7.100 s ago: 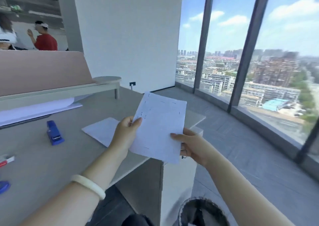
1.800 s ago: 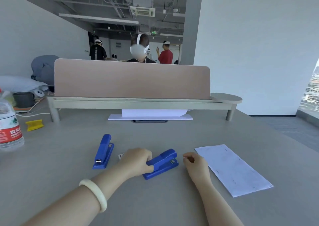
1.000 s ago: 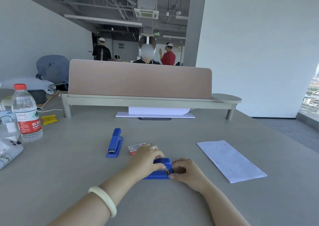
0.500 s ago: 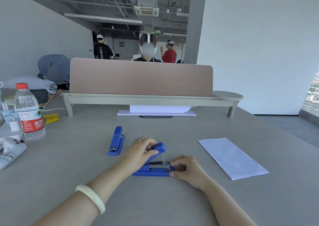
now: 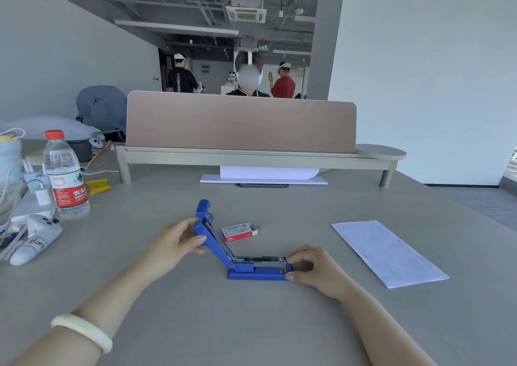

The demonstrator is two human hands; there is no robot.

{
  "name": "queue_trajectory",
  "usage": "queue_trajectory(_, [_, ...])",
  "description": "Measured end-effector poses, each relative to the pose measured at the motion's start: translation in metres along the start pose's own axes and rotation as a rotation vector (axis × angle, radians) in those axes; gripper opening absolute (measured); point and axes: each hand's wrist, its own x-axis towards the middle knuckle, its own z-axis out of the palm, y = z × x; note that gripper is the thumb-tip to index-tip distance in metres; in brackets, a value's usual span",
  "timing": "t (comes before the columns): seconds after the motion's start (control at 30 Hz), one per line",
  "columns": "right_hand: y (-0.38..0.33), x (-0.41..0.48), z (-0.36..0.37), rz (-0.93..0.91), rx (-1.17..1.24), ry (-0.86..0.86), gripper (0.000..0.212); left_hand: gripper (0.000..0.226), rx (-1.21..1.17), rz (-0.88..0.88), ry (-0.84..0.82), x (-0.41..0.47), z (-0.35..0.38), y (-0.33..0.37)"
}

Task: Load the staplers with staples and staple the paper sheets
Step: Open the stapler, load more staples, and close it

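A blue stapler (image 5: 258, 272) lies on the grey desk with its lid swung up and back to the left, so the metal staple channel shows. My left hand (image 5: 179, 240) grips the raised lid. My right hand (image 5: 313, 267) pinches the front end of the base. A second blue stapler (image 5: 202, 207) lies just behind the lid, partly hidden by it. A small red-and-white staple box (image 5: 239, 232) sits right of the lid. The white paper sheets (image 5: 389, 252) lie flat at the right, apart from both hands.
A water bottle (image 5: 67, 175), a white controller (image 5: 36, 238) and cables crowd the left side. A yellow object (image 5: 96, 186) lies near the shelf leg. A tan divider (image 5: 240, 122) on a low shelf spans the back, with white paper (image 5: 263, 177) under it.
My left hand has swung the stapler's lid further up and to the left, opening it wide. The staple box is now uncovered. My right hand stays on the base's front end.
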Motion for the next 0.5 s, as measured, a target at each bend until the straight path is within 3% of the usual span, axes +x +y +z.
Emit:
queue_trajectory(0.1, [-0.002, 0.001, -0.001, 0.01, 0.014, -0.01, 0.018, 0.023, 0.062, -0.07, -0.03, -0.008, -0.018, -0.02])
queue_trajectory(0.23, [-0.003, 0.003, -0.004, 0.032, 0.023, -0.037, 0.024, 0.015, 0.312, -0.141, -0.115, -0.011, -0.03, -0.041])
queue_trajectory(0.4, [-0.006, 0.007, -0.007, 0.062, 0.034, -0.091, 0.021, 0.022, 0.56, -0.11, -0.137, -0.007, -0.031, -0.049])
queue_trajectory(0.5, [-0.007, 0.006, -0.014, 0.089, 0.076, -0.148, 0.017, 0.024, 0.588, -0.115, -0.15, -0.006, -0.031, -0.046])
